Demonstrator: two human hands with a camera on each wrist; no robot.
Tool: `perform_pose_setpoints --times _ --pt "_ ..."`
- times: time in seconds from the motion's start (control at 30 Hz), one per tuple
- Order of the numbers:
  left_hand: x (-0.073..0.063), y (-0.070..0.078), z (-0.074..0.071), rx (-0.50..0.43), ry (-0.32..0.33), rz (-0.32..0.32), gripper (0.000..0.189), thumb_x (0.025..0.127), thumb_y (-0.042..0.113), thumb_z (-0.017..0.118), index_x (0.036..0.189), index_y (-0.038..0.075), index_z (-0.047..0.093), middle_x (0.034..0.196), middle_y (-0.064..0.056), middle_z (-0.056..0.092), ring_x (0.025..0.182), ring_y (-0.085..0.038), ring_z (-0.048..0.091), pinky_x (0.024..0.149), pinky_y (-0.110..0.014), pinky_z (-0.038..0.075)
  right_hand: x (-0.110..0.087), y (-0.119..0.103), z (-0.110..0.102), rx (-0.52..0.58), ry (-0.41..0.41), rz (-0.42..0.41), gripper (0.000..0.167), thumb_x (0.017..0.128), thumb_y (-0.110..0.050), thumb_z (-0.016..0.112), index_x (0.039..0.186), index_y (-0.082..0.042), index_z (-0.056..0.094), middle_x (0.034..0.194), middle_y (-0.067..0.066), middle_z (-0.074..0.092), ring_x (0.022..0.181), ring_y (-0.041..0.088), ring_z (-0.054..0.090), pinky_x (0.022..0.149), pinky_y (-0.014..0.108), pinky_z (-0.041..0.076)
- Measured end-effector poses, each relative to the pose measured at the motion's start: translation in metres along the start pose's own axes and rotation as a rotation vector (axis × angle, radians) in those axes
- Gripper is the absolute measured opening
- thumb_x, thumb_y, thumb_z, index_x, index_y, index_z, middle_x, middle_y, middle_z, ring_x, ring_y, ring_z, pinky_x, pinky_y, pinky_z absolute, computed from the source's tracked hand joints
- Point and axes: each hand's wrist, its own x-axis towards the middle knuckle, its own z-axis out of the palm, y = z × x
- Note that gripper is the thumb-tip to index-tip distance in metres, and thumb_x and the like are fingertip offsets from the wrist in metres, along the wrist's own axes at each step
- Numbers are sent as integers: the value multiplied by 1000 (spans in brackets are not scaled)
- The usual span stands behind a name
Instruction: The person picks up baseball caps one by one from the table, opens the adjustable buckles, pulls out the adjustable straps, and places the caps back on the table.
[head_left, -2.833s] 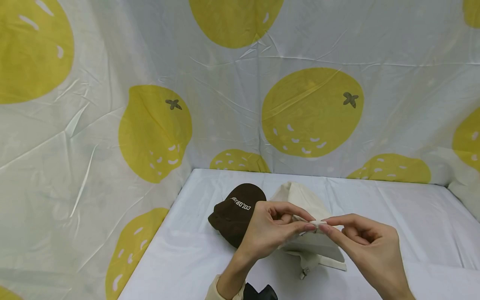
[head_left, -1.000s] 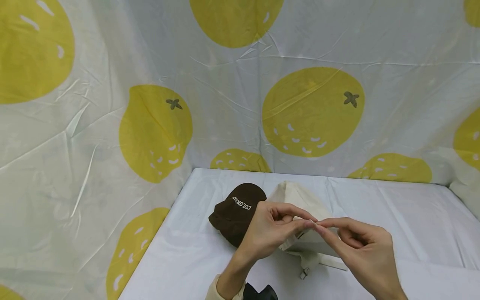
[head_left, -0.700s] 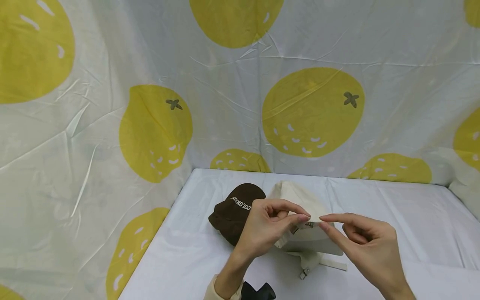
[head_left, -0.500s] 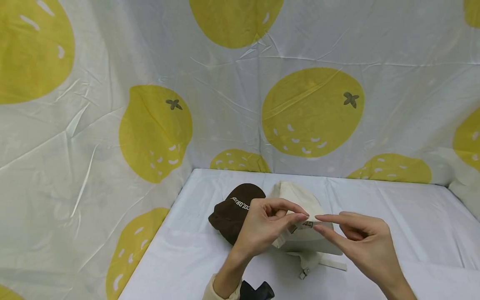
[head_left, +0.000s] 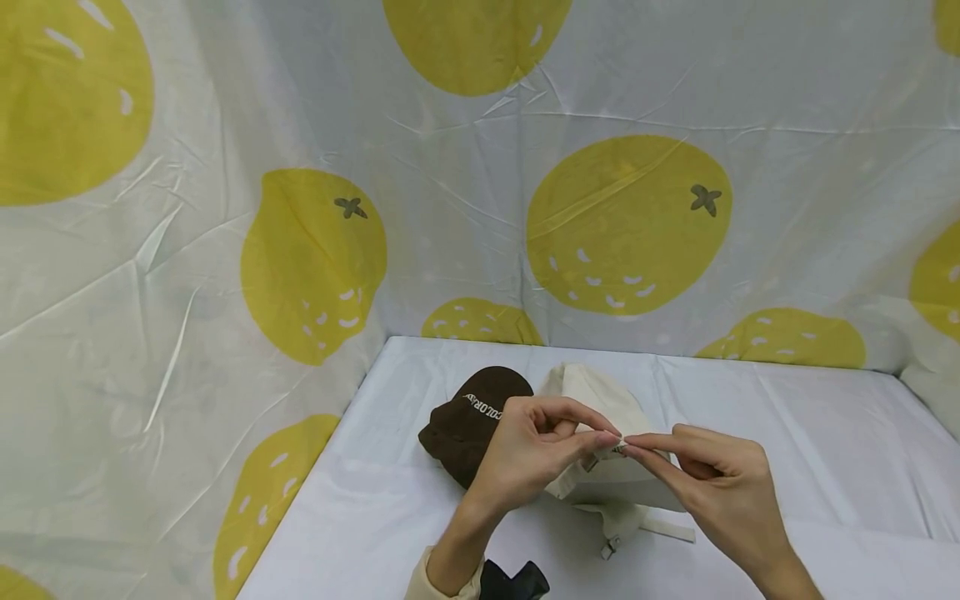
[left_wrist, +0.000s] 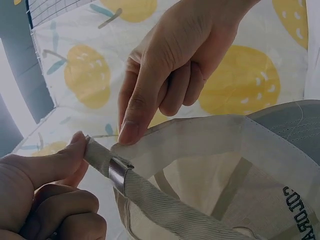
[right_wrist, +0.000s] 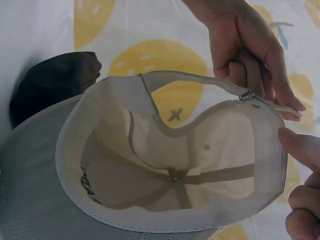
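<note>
Above the table (head_left: 780, 408), the left hand (head_left: 528, 458) pinches the strap (left_wrist: 165, 210) of a cream cap (right_wrist: 227, 140), the right hand (head_left: 723, 479) its rim; its dark lettering (left_wrist: 298, 215) is partly cut off. The brown cap (head_left: 459, 429) at left reads "COLORA", its end unclear.

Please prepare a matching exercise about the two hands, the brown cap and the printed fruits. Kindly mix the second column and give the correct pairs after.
Column 1
1. Left hand
2. Right hand
3. Brown cap
4. Fruits

Column 2
a. Yellow, printed on the cloth
b. Pinches the end of the strap
c. On the white tabletop
d. Pinches the rim of the pale cap

Pairs: 1-b, 2-d, 3-c, 4-a
</note>
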Motion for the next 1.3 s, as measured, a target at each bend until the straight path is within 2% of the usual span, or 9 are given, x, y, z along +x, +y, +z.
perform_pose_setpoints --times 0.1,0.2,0.4,0.63,0.83,1.3 --pt "0 0 0 0 -13 -7 11 87 2 81 94 -6 77 48 0 24 49 -6 17 52 -17 29 -1 0 0 -20 10 0 22 71 10 87 88 -3 82 57 -8 31 53 5 18 47 12 18" --pt "0 0 1 7 -27 -12 12 86 3 82 94 -4 78 48 0 24 48 -6 18 48 -19 25 -2 -1 1 -43 19 0 26 69 13 87 87 -5 82 58 -6 26 54 5 17 47 12 18" --pt "0 -2 4 2 -50 -3 13 87 2 81 96 -6 78 49 0 24 48 -5 18 45 -20 22 -2 -2 2 -54 24 -14 23 71 10 87 86 -7 82 58 -6 24 54 5 18 48 11 18" --pt "0 -2 4 -23 -48 67 11 90 1 78 94 -10 77 47 -9 32 48 -5 20 46 -18 23 -1 -3 3 -44 26 -31 20 73 8 87 86 -5 82 58 -6 24 55 5 17 48 12 17" --pt "0 0 2 -40 -46 111 11 90 -2 77 93 -13 75 45 -12 36 46 -4 22 44 -19 22 0 -3 2 -47 22 -24 24 70 11 87 86 -6 81 58 -6 26 55 5 17 48 12 17" --pt "-2 2 -1 -20 -27 86 11 89 -1 77 92 -12 76 45 -14 39 46 -4 20 46 -18 22 -2 4 2 -14 -15 3 36 65 20 84 92 -4 82 55 -9 31 53 5 18 46 12 18"
